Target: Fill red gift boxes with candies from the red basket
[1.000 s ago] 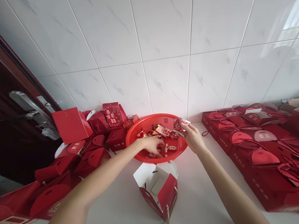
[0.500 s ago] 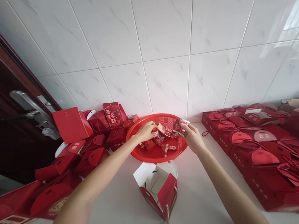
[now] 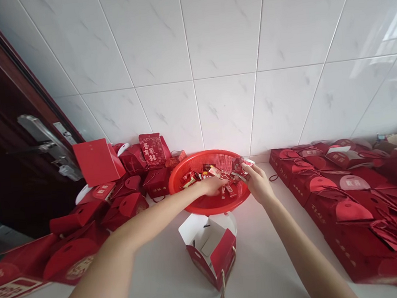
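Note:
A red plastic basket [image 3: 190, 206] holds several small wrapped candies [image 3: 189, 179]. My left hand [image 3: 215, 185] reaches down among them near the middle of the basket. Its fingertips are partly hidden and a little blurred, so I cannot tell whether they grip anything. Over the basket's right rim, my right hand [image 3: 259, 183] pinches red-and-white wrapped candies [image 3: 238, 166] between thumb and fingers. Just in front of the basket stands an upright red gift box [image 3: 224, 252] with its flaps up, a white inside and a cord handle.
Red gift boxes [image 3: 339, 196] with cords stand in rows on the right. More red boxes [image 3: 99, 212] are piled at the left, beside a dark door with a metal handle [image 3: 48, 140]. A white tiled wall [image 3: 230, 113] rises behind the white tabletop [image 3: 162, 283].
My left hand has moved right and nearer to me within the basket, uncovering candies on the left side. My right hand stays almost in place with its candies. The view has shifted slightly.

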### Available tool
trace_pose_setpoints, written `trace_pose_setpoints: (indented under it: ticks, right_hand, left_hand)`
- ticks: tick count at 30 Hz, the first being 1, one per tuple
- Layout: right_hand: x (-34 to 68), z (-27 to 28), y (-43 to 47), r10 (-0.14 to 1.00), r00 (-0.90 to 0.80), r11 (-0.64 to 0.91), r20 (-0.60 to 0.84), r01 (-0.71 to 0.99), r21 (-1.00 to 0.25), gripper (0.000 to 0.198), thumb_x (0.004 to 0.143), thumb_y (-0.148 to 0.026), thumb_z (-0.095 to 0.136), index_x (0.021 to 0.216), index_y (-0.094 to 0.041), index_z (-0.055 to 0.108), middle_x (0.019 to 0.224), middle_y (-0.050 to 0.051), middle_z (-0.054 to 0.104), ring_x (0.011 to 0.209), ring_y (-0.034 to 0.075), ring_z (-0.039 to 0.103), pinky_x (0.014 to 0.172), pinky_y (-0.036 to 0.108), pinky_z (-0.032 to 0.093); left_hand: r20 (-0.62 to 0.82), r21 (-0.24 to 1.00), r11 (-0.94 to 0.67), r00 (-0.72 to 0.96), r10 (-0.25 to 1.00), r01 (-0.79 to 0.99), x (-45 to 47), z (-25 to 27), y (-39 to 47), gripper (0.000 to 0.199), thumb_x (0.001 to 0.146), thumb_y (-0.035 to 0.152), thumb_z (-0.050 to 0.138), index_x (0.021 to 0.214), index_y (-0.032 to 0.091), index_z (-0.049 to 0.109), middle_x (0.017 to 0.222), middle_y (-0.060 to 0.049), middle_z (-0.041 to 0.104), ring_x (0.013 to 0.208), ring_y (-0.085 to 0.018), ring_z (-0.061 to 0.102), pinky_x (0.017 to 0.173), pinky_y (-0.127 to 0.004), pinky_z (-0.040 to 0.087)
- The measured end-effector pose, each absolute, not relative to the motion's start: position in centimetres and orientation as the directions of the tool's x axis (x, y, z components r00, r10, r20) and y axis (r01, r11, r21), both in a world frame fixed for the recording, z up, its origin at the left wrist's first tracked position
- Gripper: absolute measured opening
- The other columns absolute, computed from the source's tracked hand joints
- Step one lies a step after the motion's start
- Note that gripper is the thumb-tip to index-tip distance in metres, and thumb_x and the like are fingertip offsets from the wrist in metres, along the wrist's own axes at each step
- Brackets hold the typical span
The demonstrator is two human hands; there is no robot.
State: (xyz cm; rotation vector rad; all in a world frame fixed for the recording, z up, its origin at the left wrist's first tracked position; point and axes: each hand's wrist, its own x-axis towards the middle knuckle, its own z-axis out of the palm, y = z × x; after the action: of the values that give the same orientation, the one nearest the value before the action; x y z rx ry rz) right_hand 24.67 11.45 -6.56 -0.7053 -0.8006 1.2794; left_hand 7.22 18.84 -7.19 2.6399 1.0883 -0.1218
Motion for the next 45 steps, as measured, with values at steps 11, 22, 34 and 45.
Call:
trace_pose_setpoints:
  ticks: [11,22,34,45]
  right_hand:
    - [24.6,-6.7,11.6,0.989,0.097,0.146,0.11,-0.561,-0.815,0.036,0.065,-0.044,0.087,0.089,-0.02,0.075,0.09,0.004,0.074,0.086,0.023,0.07,0.085,0.039,0.059]
    - [24.7,-6.5,11.5,0.99,0.079,0.144,0.121,-0.546,-0.825,0.037,0.065,-0.045,0.086,0.09,-0.021,0.076,0.093,0.005,0.076,0.09,0.025,0.071,0.084,0.04,0.058]
    - [24.2,-5.7,10.9,0.986,0.08,0.168,0.149,-0.566,-0.807,0.041,0.062,-0.048,0.088,0.092,-0.022,0.079,0.098,0.006,0.079,0.097,0.027,0.07,0.091,0.04,0.055]
    - [24.7,-6.1,11.1,0.991,0.089,0.132,0.098,-0.602,-0.787,0.039,0.062,-0.048,0.089,0.092,-0.026,0.077,0.099,0.002,0.076,0.095,0.023,0.069,0.087,0.038,0.057]
  left_hand:
    - [0.014,0.48,-0.478,0.538,0.843,0.736,5.6,-7.6,21.8,0.023,0.073,0.017,0.062,0.053,0.018,0.052,0.063,0.002,0.059,0.064,-0.014,0.056,0.062,-0.024,0.041]
    - [0.033,0.777,-0.344,0.512,0.859,0.527,5.9,-7.0,22.1,0.021,0.07,0.028,0.077,0.084,0.013,0.075,0.083,-0.007,0.076,0.082,-0.022,0.069,0.074,-0.031,0.053]
    - [0.094,0.989,-0.132,0.416,0.904,0.064,5.5,-3.3,18.8,0.038,0.06,0.032,0.089,0.091,0.014,0.076,0.094,-0.007,0.076,0.089,-0.021,0.07,0.09,-0.037,0.053]
    - [0.097,0.982,-0.165,0.512,0.854,0.089,7.0,-2.5,17.6,0.035,0.071,0.035,0.085,0.097,0.013,0.074,0.096,-0.008,0.075,0.088,-0.02,0.069,0.079,-0.034,0.057]
